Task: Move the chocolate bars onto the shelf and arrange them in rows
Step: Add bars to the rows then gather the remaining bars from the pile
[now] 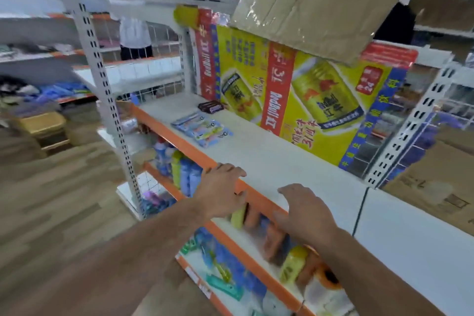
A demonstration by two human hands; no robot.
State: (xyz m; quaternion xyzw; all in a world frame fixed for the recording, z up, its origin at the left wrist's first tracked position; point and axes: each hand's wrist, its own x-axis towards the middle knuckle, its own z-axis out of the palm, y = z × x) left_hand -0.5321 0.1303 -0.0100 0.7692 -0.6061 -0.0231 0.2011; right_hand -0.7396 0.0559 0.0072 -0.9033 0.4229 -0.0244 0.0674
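A few dark brown chocolate bars (210, 106) lie stacked at the far left of the white shelf (269, 154), close to the yellow drink carton. My left hand (220, 191) hovers at the shelf's orange front edge, fingers loosely spread, holding nothing. Over the shelf's near part, my right hand (305, 210) is also empty with relaxed fingers. Both hands are far from the bars. The view is blurred.
Blue packets (202, 128) lie on the shelf in front of the bars. A yellow and red drink carton (295, 100) stands along the back, with a brown cardboard box (315, 10) on top. Bottles (184, 172) fill the lower shelves. A person (134, 36) stands behind the rack.
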